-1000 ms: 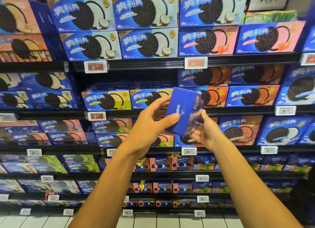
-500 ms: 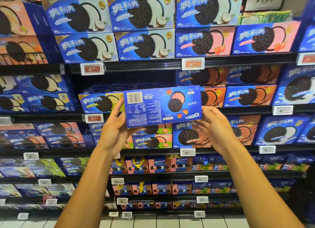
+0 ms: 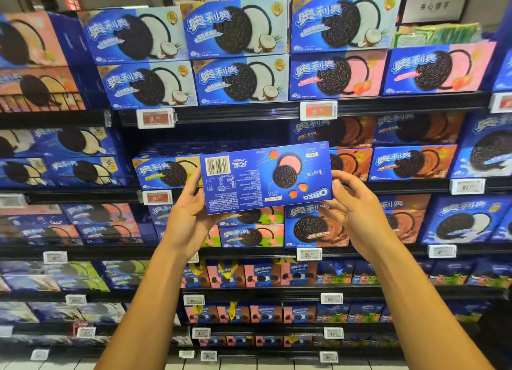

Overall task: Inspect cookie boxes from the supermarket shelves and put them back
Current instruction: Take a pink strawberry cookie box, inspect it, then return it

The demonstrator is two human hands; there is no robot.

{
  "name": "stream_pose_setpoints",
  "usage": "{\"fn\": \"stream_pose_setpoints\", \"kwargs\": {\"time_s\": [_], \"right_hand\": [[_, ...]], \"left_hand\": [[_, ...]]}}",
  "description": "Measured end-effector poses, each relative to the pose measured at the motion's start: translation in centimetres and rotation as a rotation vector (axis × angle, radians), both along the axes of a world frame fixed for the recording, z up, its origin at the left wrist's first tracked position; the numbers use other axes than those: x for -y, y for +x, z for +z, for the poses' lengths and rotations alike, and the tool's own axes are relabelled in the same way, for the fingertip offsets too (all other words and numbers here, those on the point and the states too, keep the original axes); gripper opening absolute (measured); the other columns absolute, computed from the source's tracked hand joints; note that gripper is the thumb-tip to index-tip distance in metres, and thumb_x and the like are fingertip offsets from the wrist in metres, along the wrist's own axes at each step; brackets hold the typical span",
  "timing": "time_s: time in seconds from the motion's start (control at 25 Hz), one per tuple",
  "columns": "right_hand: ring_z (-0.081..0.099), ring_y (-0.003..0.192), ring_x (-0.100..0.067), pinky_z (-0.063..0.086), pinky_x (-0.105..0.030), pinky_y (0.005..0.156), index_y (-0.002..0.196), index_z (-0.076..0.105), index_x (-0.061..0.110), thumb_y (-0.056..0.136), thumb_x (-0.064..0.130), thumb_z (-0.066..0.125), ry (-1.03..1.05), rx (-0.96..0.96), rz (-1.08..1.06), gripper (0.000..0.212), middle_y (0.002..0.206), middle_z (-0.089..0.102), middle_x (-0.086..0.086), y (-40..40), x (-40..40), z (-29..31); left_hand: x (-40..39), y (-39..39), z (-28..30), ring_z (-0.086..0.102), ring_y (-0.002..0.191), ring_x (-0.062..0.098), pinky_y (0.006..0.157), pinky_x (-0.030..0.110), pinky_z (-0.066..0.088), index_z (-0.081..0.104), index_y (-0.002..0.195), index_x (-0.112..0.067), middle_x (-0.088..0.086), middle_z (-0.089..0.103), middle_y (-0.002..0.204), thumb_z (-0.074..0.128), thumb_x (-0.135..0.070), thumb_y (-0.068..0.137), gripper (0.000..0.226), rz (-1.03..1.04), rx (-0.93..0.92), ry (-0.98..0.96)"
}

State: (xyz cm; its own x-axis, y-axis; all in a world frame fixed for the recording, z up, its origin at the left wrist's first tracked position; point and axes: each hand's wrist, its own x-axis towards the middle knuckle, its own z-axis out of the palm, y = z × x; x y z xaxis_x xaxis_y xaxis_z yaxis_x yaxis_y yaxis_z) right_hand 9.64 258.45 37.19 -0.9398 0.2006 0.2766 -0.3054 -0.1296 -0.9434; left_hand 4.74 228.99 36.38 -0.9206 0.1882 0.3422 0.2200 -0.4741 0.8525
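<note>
blue flat rectangular cardboard cookie box (image 3: 266, 177), upside down: likely light, stiff, crushable; left hand (image 3: 191, 217) and right hand (image 3: 354, 214) fingers curled, gripping its short ends.

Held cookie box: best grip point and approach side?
The short ends, one from each side. The box is a long flat slab, back panel facing the camera, upside down. The left hand holds the barcode end, the right hand the logo end, leaving the print readable.

I see the left hand (image 3: 191, 217) and right hand (image 3: 357, 217) gripping opposite ends of a blue cookie box (image 3: 266, 177), held upside down between them, stocked shelves (image 3: 249, 112) beyond.
</note>
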Motion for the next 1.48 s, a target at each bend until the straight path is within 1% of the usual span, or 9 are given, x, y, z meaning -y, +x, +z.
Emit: {"fn": "stream_pose_setpoints", "kwargs": {"time_s": [0.24, 0.4, 0.52, 0.92, 1.12, 1.24, 1.32, 1.4, 1.48], "right_hand": [[0.074, 0.094, -0.016, 0.058, -0.026, 0.067, 0.125, 0.064, 0.043, 0.082, 0.073, 0.057, 0.019, 0.047, 0.157, 0.053, 0.117, 0.074, 0.005, 0.0, -0.3, 1.3], [0.062, 0.056, -0.014, 0.051, -0.024, 0.049, 0.088, 0.078, 0.023, 0.09, 0.066, 0.053, -0.009, 0.091, 0.002, 0.05, 0.064, 0.065, 0.003, -0.7, -0.3, 1.9], [0.059, 0.049, -0.015, 0.047, -0.022, 0.043, 0.078, 0.069, 0.014, 0.088, 0.057, 0.062, -0.045, 0.078, -0.067, 0.045, 0.05, 0.051, 0.002, -1.1, -0.6, 2.1], [0.066, 0.057, -0.015, 0.048, -0.02, 0.045, 0.057, 0.07, 0.024, 0.098, 0.053, 0.054, -0.014, 0.11, -0.074, 0.052, 0.054, 0.057, 0.003, -1.6, -0.6, 1.4], [0.066, 0.055, -0.014, 0.052, -0.023, 0.047, 0.065, 0.071, 0.022, 0.088, 0.062, 0.058, -0.021, 0.094, -0.075, 0.048, 0.05, 0.051, 0.003, -1.6, -0.6, 1.4], [0.063, 0.054, -0.014, 0.055, -0.025, 0.053, 0.055, 0.07, 0.022, 0.093, 0.06, 0.056, 0.011, 0.107, -0.065, 0.056, 0.048, 0.05, 0.001, -1.6, -0.8, 1.5], [0.061, 0.053, -0.015, 0.052, -0.025, 0.052, 0.059, 0.068, 0.016, 0.092, 0.063, 0.053, 0.029, 0.13, -0.087, 0.06, 0.047, 0.05, -0.002, -1.7, -0.9, 1.7], [0.055, 0.049, -0.016, 0.044, -0.026, 0.049, 0.052, 0.061, 0.016, 0.09, 0.069, 0.047, 0.105, 0.151, -0.152, 0.067, 0.043, 0.048, -0.003, -1.7, -0.9, 1.8], [0.045, 0.044, -0.015, 0.034, -0.029, 0.052, 0.04, 0.047, 0.02, 0.086, 0.073, 0.044, 0.251, 0.147, -0.257, 0.071, 0.041, 0.045, -0.001, -1.5, -0.9, 1.9]], "left_hand": [[-0.1, 0.3, 0.9, 0.069, 0.101, 0.024, 0.071, 0.038, 0.057, 0.041, 0.146, -0.035, -0.001, 0.069, 0.124, 0.039, -0.038, 0.103, 0.042, 0.045, 0.051, -0.212], [-1.0, 1.1, 2.1, 0.072, 0.072, 0.025, 0.06, 0.031, 0.057, 0.074, 0.099, -0.023, 0.008, 0.074, 0.077, 0.042, -0.063, 0.089, 0.052, 0.18, 0.121, -0.353], [-1.2, 0.9, 2.5, 0.073, 0.065, 0.024, 0.056, 0.027, 0.057, 0.073, 0.095, -0.019, 0.011, 0.071, 0.063, 0.037, -0.067, 0.088, 0.06, 0.226, 0.116, -0.397], [0.5, 1.2, 2.5, 0.071, 0.088, 0.022, 0.07, 0.03, 0.056, 0.059, 0.125, -0.012, 0.014, 0.075, 0.099, 0.04, -0.044, 0.094, 0.049, 0.052, -0.098, -0.427], [1.4, 1.2, 2.2, 0.062, 0.076, 0.016, 0.076, 0.037, 0.05, 0.059, 0.115, -0.024, 0.005, 0.068, 0.082, 0.041, -0.054, 0.09, 0.042, 0.152, -0.091, -0.589], [1.0, 0.2, 2.6, 0.057, 0.11, 0.015, 0.096, 0.044, 0.048, 0.04, 0.144, -0.03, 0.003, 0.056, 0.129, 0.033, -0.05, 0.101, 0.048, 0.206, -0.078, -0.724], [1.0, 0.2, 2.3, 0.054, 0.124, 0.024, 0.105, 0.048, 0.044, 0.043, 0.143, -0.021, 0.007, 0.047, 0.148, 0.032, -0.031, 0.109, 0.037, 0.13, -0.066, -0.574], [0.6, 0.2, 2.0, 0.065, 0.111, 0.017, 0.099, 0.037, 0.052, 0.051, 0.127, -0.018, 0.001, 0.065, 0.131, 0.033, -0.032, 0.108, 0.03, 0.142, -0.066, -0.555], [-0.7, 1.1, 2.8, 0.07, 0.087, -0.001, 0.075, 0.015, 0.055, 0.055, 0.121, -0.025, -0.019, 0.074, 0.098, 0.032, -0.053, 0.097, 0.044, 0.216, -0.056, -0.569]]}}
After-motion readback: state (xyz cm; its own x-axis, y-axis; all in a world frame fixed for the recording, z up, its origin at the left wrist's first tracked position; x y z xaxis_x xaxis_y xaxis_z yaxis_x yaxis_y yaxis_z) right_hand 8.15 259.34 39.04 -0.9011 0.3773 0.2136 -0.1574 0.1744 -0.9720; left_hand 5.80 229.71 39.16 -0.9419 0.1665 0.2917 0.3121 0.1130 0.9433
